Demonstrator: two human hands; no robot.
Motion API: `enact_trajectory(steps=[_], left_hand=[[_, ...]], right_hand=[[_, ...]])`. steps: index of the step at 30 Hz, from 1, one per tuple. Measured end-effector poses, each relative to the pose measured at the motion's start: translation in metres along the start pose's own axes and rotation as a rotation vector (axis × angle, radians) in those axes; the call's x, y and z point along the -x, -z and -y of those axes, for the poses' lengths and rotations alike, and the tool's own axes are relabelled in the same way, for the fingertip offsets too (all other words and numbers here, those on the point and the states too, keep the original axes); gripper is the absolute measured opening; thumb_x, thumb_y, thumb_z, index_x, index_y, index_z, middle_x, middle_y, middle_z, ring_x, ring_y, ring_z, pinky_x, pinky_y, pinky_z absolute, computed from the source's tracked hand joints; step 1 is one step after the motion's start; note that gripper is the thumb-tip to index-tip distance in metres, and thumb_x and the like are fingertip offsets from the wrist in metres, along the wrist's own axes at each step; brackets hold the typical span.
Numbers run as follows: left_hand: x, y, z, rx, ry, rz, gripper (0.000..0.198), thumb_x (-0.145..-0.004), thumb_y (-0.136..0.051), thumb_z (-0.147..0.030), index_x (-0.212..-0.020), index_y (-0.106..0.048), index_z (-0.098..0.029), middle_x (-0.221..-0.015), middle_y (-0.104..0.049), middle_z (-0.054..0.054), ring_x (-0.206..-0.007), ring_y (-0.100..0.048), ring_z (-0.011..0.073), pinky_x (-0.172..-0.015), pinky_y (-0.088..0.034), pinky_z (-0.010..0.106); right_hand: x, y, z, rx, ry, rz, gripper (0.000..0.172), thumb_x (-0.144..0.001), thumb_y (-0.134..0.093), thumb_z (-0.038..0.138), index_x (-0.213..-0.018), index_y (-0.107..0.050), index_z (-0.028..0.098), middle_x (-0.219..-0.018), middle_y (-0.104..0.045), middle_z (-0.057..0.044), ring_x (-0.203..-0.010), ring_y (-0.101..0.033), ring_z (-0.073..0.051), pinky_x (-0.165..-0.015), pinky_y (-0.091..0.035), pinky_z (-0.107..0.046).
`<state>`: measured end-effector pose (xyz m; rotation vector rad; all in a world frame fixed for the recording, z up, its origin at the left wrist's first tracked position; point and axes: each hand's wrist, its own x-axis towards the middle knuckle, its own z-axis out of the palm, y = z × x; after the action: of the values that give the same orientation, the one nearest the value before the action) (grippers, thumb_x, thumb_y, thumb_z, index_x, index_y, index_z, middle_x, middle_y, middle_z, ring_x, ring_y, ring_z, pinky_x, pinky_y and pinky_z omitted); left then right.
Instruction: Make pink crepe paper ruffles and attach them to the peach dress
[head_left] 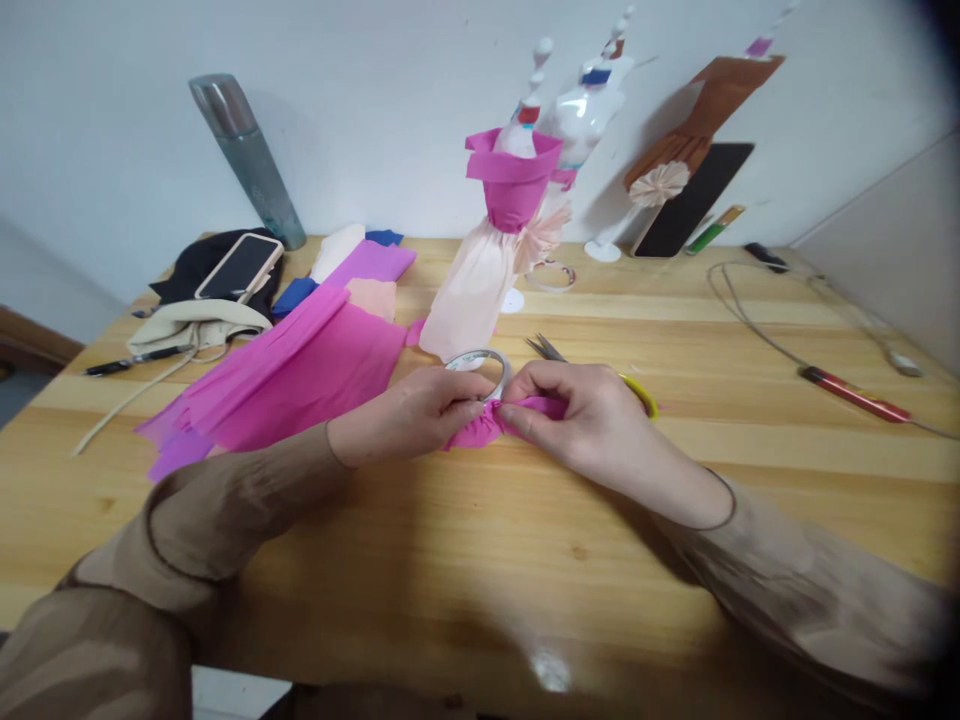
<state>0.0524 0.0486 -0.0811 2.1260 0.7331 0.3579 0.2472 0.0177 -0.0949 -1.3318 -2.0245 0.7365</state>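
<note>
My left hand (424, 412) is closed, its thumb and fingers pinching a small gathered piece of pink crepe paper (477, 432). Opposite it, my right hand (574, 408) grips the other part of the same piece between thumb and forefinger. A roll of clear tape (501, 368) stands upright at the left fingertips, and its near part is hidden by them. Scissors lie on the table behind my right hand, showing metal blades (545, 347) and a yellow handle (641, 395). To the left spreads a large pink crepe paper sheet (300, 370).
Behind my hands stands a doll-like form in a pink-and-cream dress (502, 205), near a brown-dressed form (697, 125). A bottle (251, 160), a phone (240, 267) and a pen (139, 360) are at left. A red tool (855, 393) with a cable lies right.
</note>
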Motion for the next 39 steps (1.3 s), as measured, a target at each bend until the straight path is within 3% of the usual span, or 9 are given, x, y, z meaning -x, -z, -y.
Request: enact_trajectory(steps=[11,19,24,30,35,39], left_hand=[[0.001,-0.003,-0.003,-0.026,-0.007,-0.009,0.023,-0.092,-0.039,-0.021,-0.074,-0.051,-0.014,-0.066,-0.039,-0.004,-0.062,-0.039,0.0095,-0.058,-0.033,0.022],[0.004,0.001,-0.004,-0.027,-0.011,-0.031,0.027,-0.092,-0.042,-0.020,-0.066,-0.047,-0.015,-0.062,-0.034,-0.004,-0.058,-0.033,0.0085,-0.053,-0.028,0.022],[-0.002,0.011,0.003,0.188,0.003,0.099,0.019,-0.090,-0.046,-0.024,-0.079,-0.057,-0.013,-0.060,-0.039,-0.005,-0.056,-0.037,0.0081,-0.053,-0.031,0.022],[-0.005,0.017,0.012,0.331,-0.003,0.136,0.021,-0.087,-0.052,-0.028,-0.074,-0.057,-0.013,-0.059,-0.040,-0.005,-0.056,-0.037,0.0084,-0.053,-0.031,0.022],[-0.005,0.018,0.012,0.342,0.009,0.170,0.023,-0.086,-0.053,-0.030,-0.070,-0.056,-0.013,-0.058,-0.039,-0.005,-0.057,-0.036,0.0089,-0.054,-0.031,0.022],[-0.006,0.018,0.013,0.333,0.023,0.184,0.026,-0.086,-0.053,-0.033,-0.068,-0.053,-0.014,-0.060,-0.038,-0.005,-0.058,-0.037,0.0089,-0.055,-0.033,0.022]], right_hand=[[0.000,-0.003,0.003,0.068,0.019,-0.063,0.019,-0.077,-0.064,0.026,-0.061,-0.056,0.018,-0.050,-0.049,0.005,-0.046,-0.040,-0.008,-0.047,-0.031,-0.023],[-0.005,-0.005,-0.004,0.017,-0.034,-0.128,0.039,-0.070,-0.072,0.031,-0.053,-0.039,0.020,-0.048,-0.040,0.006,-0.046,-0.033,-0.007,-0.044,-0.026,-0.022],[-0.009,0.002,-0.006,-0.132,-0.059,-0.019,0.041,-0.074,-0.069,0.042,-0.054,-0.041,0.020,-0.050,-0.039,0.005,-0.048,-0.033,-0.008,-0.044,-0.026,-0.022],[-0.011,0.015,-0.004,-0.242,-0.108,0.111,0.043,-0.078,-0.064,0.049,-0.056,-0.043,0.019,-0.052,-0.036,0.005,-0.048,-0.030,-0.007,-0.043,-0.023,-0.023],[-0.009,0.016,-0.005,-0.221,-0.098,0.175,0.034,-0.081,-0.061,0.043,-0.061,-0.049,0.018,-0.054,-0.038,0.004,-0.049,-0.034,-0.008,-0.044,-0.026,-0.023],[-0.005,0.014,-0.004,-0.156,-0.061,0.143,0.025,-0.081,-0.061,0.035,-0.065,-0.057,0.017,-0.055,-0.044,0.003,-0.050,-0.037,-0.009,-0.045,-0.028,-0.023]])
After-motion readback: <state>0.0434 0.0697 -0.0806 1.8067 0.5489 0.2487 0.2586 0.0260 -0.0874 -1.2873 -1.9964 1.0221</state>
